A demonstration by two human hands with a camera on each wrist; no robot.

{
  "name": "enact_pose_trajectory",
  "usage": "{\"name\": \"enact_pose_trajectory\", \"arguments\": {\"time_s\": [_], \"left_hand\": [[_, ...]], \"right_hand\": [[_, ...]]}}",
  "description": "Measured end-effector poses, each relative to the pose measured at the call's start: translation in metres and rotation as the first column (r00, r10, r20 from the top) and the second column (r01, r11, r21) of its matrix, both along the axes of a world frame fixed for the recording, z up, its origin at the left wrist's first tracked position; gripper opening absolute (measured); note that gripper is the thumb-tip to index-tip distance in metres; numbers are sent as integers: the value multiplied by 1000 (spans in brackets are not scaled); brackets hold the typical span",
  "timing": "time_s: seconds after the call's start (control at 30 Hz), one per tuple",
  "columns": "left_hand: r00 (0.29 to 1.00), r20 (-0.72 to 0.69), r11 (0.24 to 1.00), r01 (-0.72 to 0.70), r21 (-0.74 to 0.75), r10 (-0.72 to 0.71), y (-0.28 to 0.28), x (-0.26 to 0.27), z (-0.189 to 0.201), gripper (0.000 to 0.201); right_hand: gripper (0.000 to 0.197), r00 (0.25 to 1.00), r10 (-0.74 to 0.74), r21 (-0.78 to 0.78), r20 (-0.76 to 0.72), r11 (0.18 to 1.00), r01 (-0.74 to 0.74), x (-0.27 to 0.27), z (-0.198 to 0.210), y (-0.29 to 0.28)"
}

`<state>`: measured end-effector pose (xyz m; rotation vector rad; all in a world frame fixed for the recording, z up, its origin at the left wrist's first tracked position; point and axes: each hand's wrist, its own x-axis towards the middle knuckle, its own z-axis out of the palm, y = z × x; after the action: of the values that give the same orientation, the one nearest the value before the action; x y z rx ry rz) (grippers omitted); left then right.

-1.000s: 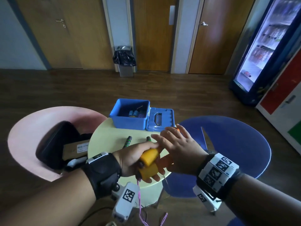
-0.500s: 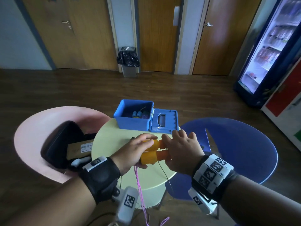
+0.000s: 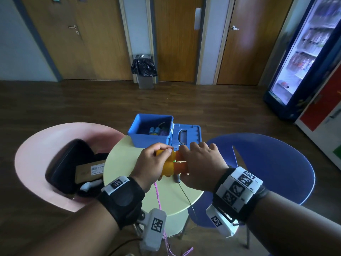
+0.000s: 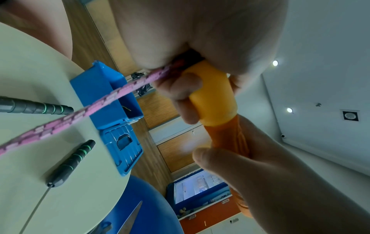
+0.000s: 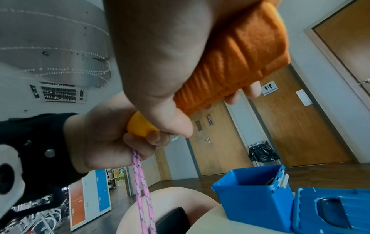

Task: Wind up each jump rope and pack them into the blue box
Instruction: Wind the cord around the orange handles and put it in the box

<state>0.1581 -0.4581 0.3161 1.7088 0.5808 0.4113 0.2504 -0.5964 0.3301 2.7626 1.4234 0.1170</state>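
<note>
Both hands hold the two orange jump-rope handles (image 3: 175, 167) side by side above the round table (image 3: 120, 163). My left hand (image 3: 156, 159) grips their yellow caps (image 4: 212, 98). My right hand (image 3: 199, 159) grips the orange foam grips (image 5: 230, 63). The pink rope (image 3: 157, 196) hangs from my left fist in two strands (image 5: 142, 190) past the table edge. The blue box (image 3: 147, 141) stands just beyond the hands, its lid (image 3: 186, 135) folded open to the right, with wound ropes inside. Two black handles with green rings (image 4: 70, 163) lie on the table, trailing a thin cord (image 3: 186, 194).
A pink chair (image 3: 36, 154) at the left holds a black case (image 3: 64, 163) and a cardboard box (image 3: 88, 172). A blue chair (image 3: 276, 163) stands at the right. A bin (image 3: 144, 71) stands by the far doors, and a drinks fridge (image 3: 304, 61) is at the right.
The right hand, spread over the handles a second ago, now grips their foam ends. Both hands have carried the handles forward toward the blue box and turned them level.
</note>
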Motion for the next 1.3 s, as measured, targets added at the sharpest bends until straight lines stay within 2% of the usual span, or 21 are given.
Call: {"name": "enact_pose_trajectory", "arguments": {"time_s": [0.1,0.27,0.4,0.57,0.8,1.0,1.3], "left_hand": [[999,-26,999,30,-27,-31,1,4,1,25],[999,-10,979,29,-202,-32,-1,8,-3,49],[1000,5,988,-1,-152,2,-4,10,-12,43],[997,8,967,-68,-245,72,-6,8,-15,60],[996,-46,964,-83,-254,74,-6,7,-20,77],[995,-7,960,-100,-261,101,-7,8,-14,79],[996,12,970,-78,-230,83,-7,11,-10,78]], "right_hand": [[55,1000,-6,0,9,1000,6,2,1,-1],[44,999,-47,56,0,997,47,7,-4,-4],[46,997,-71,62,10,996,70,8,-5,-5],[49,1000,-11,16,-16,1000,11,4,-2,-4],[54,998,44,-37,-34,998,-46,1,-1,-6],[48,996,78,-11,-40,997,-78,0,5,-4],[39,1000,17,69,-15,998,-16,1,4,-5]]}}
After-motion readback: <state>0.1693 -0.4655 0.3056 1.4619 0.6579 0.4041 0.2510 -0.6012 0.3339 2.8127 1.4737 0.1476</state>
